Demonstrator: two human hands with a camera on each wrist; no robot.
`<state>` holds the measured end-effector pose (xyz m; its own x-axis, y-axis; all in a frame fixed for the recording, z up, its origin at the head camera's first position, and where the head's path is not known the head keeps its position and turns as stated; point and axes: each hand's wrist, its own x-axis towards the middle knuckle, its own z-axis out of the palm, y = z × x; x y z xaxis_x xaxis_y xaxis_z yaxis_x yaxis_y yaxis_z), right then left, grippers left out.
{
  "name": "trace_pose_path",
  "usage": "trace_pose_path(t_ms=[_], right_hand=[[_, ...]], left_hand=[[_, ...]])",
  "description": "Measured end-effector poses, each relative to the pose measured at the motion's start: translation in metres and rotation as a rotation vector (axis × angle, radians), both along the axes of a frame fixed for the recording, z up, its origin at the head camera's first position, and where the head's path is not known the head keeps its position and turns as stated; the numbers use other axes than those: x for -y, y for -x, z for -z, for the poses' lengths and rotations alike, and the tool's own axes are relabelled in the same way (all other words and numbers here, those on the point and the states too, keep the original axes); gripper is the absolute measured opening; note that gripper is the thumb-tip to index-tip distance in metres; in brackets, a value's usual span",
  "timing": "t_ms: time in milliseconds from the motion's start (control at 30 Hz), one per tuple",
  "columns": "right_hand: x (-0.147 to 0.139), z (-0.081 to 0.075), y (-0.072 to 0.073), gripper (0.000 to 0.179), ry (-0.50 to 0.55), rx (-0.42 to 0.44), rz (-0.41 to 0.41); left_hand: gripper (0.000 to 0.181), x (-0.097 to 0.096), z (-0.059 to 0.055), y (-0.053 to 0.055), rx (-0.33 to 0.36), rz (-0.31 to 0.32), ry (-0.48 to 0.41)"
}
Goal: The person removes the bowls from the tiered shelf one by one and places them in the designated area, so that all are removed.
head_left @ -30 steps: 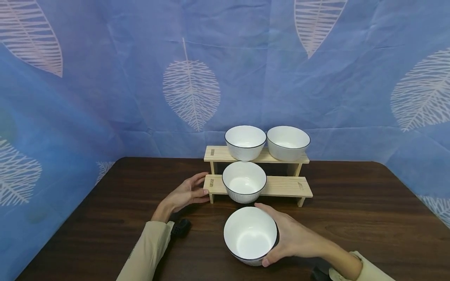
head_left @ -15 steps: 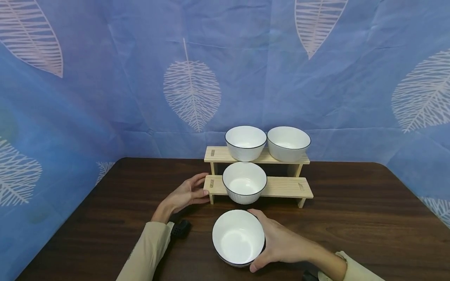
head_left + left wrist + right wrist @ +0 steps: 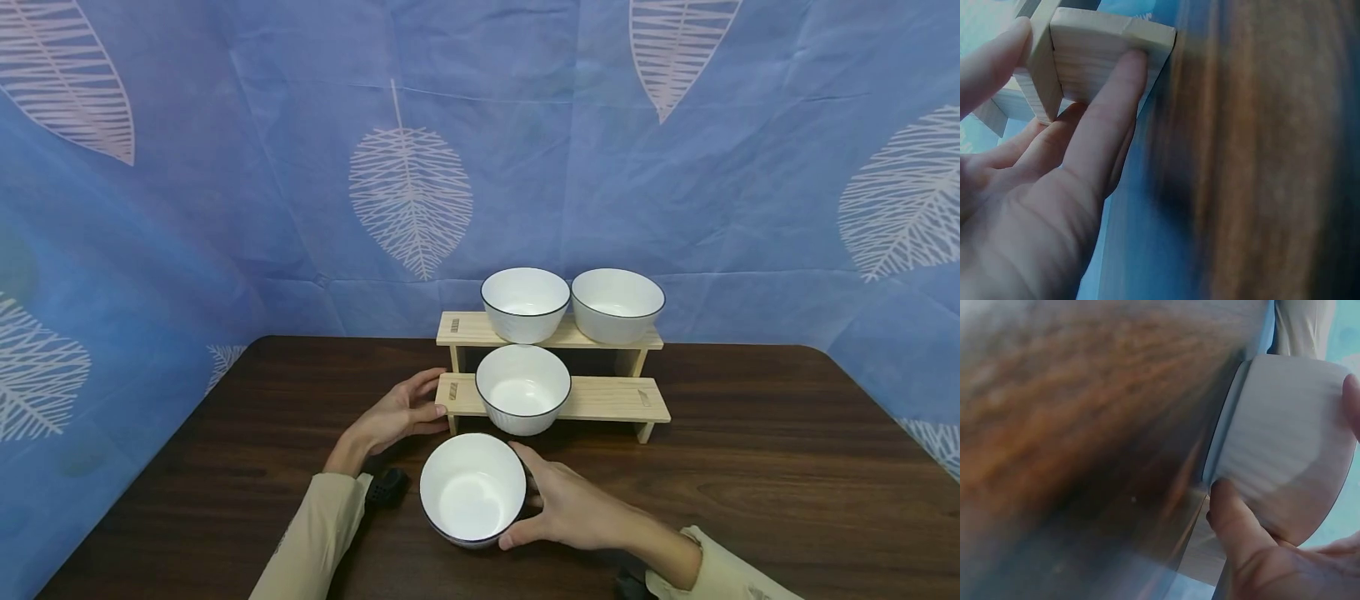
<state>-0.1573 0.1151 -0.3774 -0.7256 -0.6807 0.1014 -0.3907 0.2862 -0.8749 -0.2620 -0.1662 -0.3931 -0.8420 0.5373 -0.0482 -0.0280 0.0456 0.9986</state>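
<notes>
My right hand (image 3: 573, 504) grips a white bowl (image 3: 471, 492) by its right side, with fingers and thumb around the wall. The bowl has a dark rim and stands in front of the rack; whether its base touches the table cannot be told. In the right wrist view, the bowl's wall (image 3: 1291, 444) lies between thumb and fingers. Farther left, my left hand (image 3: 390, 417) holds the left end of a two-step wooden rack (image 3: 607, 398). The left wrist view has its fingers around the rack's board and leg (image 3: 1094, 59).
A matching bowl (image 3: 522, 392) sits on the lower step, left of its middle. Two more, a left bowl (image 3: 525, 307) and a right bowl (image 3: 618, 307), stand side by side on the upper step. The dark wooden table (image 3: 765, 467) ends at a blue leaf-print cloth (image 3: 525, 167).
My right hand has carried the bowl leftward across the front of the rack, and slightly away from me at the end. The left hand and the rack stay where they were.
</notes>
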Motion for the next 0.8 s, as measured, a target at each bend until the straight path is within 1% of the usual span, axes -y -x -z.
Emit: trace_pose_path(t_ms=[67, 300, 400, 533, 600, 667, 800], right_hand=[[0.001, 0.001, 0.002, 0.102, 0.016, 0.040, -0.016], [0.006, -0.001, 0.006, 0.102, -0.010, 0.052, -0.039], [0.000, -0.004, 0.007, 0.099, -0.014, 0.112, -0.050], [-0.021, -0.008, 0.007, 0.090, -0.017, 0.200, -0.051], [-0.033, -0.010, 0.008, 0.085, -0.015, 0.206, -0.043], [-0.043, -0.013, 0.009, 0.081, -0.008, 0.191, -0.026], [-0.058, -0.017, 0.011, 0.072, 0.016, 0.159, 0.031]], left_hand=[[0.071, 0.000, 0.000, 0.000, -0.001, -0.002, 0.008], [0.071, 0.002, 0.002, 0.000, -0.012, -0.023, 0.037], [0.070, 0.000, 0.003, 0.001, -0.017, -0.026, 0.046], [0.071, -0.002, 0.004, 0.001, -0.024, -0.018, 0.056], [0.070, -0.003, 0.003, 0.001, -0.023, -0.020, 0.057], [0.070, -0.002, 0.002, 0.001, -0.026, -0.025, 0.059], [0.070, -0.001, 0.001, 0.001, -0.018, -0.033, 0.060]])
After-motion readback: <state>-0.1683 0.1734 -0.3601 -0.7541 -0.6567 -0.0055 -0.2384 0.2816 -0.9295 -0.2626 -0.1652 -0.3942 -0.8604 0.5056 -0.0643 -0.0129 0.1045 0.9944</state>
